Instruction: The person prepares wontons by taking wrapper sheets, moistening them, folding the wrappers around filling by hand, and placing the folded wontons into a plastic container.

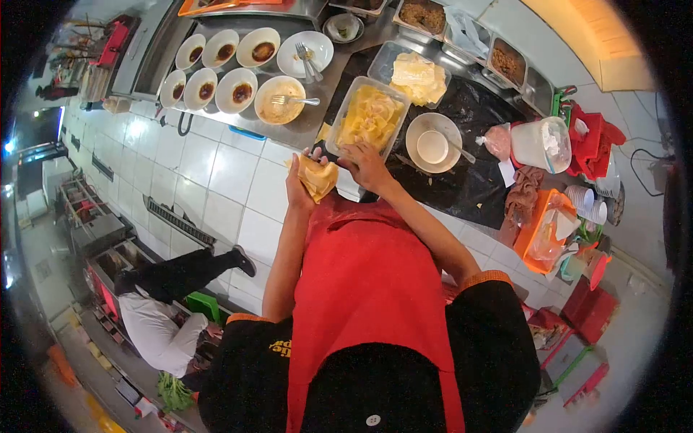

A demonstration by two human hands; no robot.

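Observation:
My left hand is wrapped round a yellow folded wrapper, held in front of the counter's edge. My right hand is at the near rim of a clear tub full of yellow folded pieces; its fingers are bent, and what they hold, if anything, is hidden. Behind that tub a second tray bears a stack of flat yellow sheets. Right of the tub, a large bowl contains a smaller white bowl and a spoon.
Bowls with dark sauce, a plate with forks and a used bowl stand at the back left. Metal food trays line the back. A white tub and an orange basket sit right. Another person is lower left.

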